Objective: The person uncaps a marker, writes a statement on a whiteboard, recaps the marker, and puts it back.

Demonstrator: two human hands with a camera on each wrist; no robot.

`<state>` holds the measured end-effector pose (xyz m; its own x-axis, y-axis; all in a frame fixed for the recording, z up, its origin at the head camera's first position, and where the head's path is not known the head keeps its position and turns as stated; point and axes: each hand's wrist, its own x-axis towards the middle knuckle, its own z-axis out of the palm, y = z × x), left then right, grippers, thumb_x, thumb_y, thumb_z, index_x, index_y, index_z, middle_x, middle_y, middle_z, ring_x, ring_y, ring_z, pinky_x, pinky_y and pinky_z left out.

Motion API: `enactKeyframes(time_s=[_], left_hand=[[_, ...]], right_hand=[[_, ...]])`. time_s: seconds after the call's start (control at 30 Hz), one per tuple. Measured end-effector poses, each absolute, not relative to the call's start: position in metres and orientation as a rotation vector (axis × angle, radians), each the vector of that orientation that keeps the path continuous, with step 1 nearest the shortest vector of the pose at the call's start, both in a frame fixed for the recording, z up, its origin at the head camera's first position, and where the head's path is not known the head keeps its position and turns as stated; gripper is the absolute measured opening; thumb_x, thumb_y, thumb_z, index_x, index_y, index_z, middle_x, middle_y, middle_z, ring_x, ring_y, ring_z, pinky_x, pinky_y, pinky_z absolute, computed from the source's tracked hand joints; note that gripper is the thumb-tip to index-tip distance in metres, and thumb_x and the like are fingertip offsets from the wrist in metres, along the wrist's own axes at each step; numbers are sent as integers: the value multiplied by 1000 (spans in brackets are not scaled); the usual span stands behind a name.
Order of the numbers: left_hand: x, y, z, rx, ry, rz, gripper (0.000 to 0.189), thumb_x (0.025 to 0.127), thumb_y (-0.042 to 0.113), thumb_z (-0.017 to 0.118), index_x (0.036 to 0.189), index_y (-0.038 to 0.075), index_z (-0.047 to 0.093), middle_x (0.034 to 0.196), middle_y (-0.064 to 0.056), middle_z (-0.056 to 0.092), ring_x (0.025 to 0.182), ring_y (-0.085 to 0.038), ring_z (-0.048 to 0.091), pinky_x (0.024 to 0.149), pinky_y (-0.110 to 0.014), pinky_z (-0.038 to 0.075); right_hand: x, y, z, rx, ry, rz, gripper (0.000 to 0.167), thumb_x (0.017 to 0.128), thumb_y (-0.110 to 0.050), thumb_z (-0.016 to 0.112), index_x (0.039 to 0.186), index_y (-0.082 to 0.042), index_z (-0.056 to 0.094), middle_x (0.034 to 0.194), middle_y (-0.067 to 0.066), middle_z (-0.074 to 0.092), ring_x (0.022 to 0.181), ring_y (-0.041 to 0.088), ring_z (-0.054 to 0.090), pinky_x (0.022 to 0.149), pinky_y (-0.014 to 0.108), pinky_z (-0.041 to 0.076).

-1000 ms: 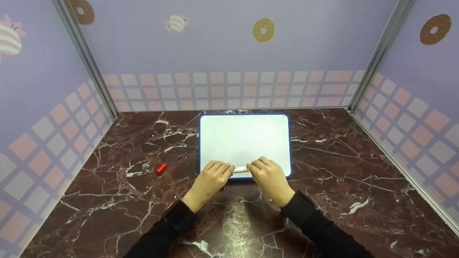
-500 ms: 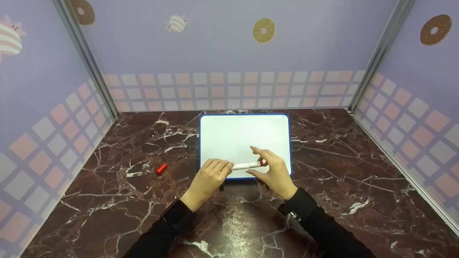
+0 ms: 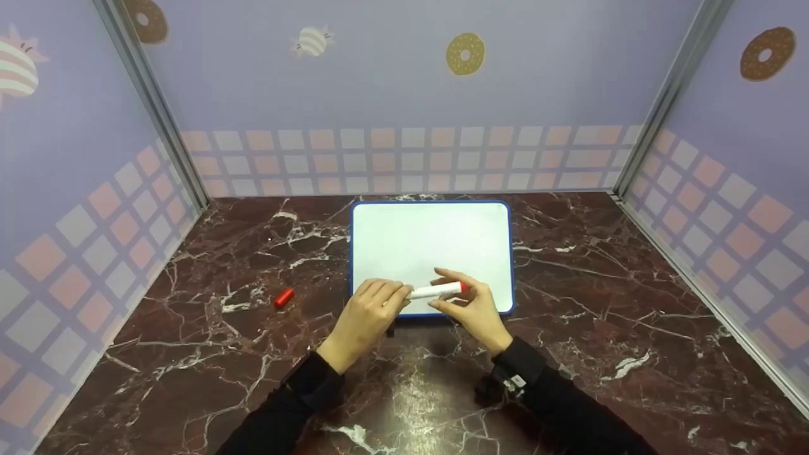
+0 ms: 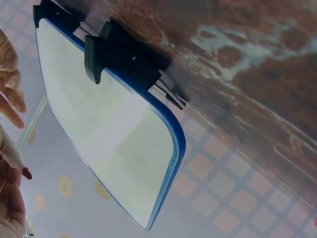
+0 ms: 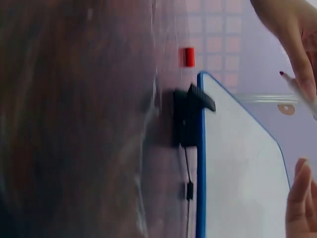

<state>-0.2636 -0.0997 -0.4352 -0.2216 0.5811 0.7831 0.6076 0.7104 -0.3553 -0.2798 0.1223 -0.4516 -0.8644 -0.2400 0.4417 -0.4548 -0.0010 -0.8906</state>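
Note:
A white marker point(image 3: 436, 291) with a red end is held above the lower part of a blue-framed whiteboard point(image 3: 430, 243). My left hand point(image 3: 370, 313) pinches it near its writing end; the bare dark-red nib point(image 4: 26, 173) pokes out in the left wrist view. My right hand point(image 3: 477, 313) is around the marker's red end, thumb and fingers spread apart; whether a finger touches it is hard to tell. Only part of the right hand point(image 5: 300, 203) shows in the right wrist view. On the table to the left lies a red cap point(image 3: 284, 297).
The whiteboard stands propped on black clip feet point(image 4: 124, 57), seen in the left wrist view. Dark red marbled tabletop point(image 3: 208, 379) surrounds it. Patterned wall panels point(image 3: 392, 95) rise at the back and on both sides.
The right hand has loosened from the marker and spread its fingers, baring the red end. The left hand keeps its pinch, and the marker tilts slightly up at the right. The cap has not moved.

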Motion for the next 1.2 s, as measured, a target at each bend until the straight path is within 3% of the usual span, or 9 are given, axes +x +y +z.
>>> enactKeyframes(time_s=[0.23, 0.6, 0.8, 1.2], left_hand=[[-262, -95, -439, -940, -1879, -46, 22, 88, 21, 69, 102, 6, 73, 94, -4, 72, 84, -17, 66, 79, -27, 58], [-260, -90, -444, -950, -1870, -61, 20, 85, 21, 76, 98, 7, 74, 90, -3, 71, 81, -16, 66, 76, -25, 57], [-261, -89, -444, -962, -1882, -87, 25, 79, 23, 82, 98, 7, 74, 90, -1, 71, 80, -14, 65, 76, -25, 57], [-260, -92, -439, -970, -1953, -163, 28, 80, 23, 82, 101, 6, 74, 93, -4, 73, 83, -16, 68, 79, -27, 59]], right_hand=[[-272, 112, -458, 703, -2008, 2279, 51, 86, 1, 73, 131, 15, 54, 98, -6, 75, 74, 10, 67, 59, 18, 52], [-268, 106, -459, 549, -1846, 2475, 36, 88, 7, 67, 119, 22, 56, 89, 0, 75, 74, 10, 66, 62, 17, 54], [-270, 106, -460, 520, -1819, 2494, 26, 87, 6, 69, 108, 20, 61, 89, 3, 74, 77, 13, 69, 72, 23, 61], [-268, 106, -458, 527, -1795, 2487, 24, 87, 7, 68, 106, 20, 62, 90, 4, 74, 80, 14, 70, 78, 26, 62]])
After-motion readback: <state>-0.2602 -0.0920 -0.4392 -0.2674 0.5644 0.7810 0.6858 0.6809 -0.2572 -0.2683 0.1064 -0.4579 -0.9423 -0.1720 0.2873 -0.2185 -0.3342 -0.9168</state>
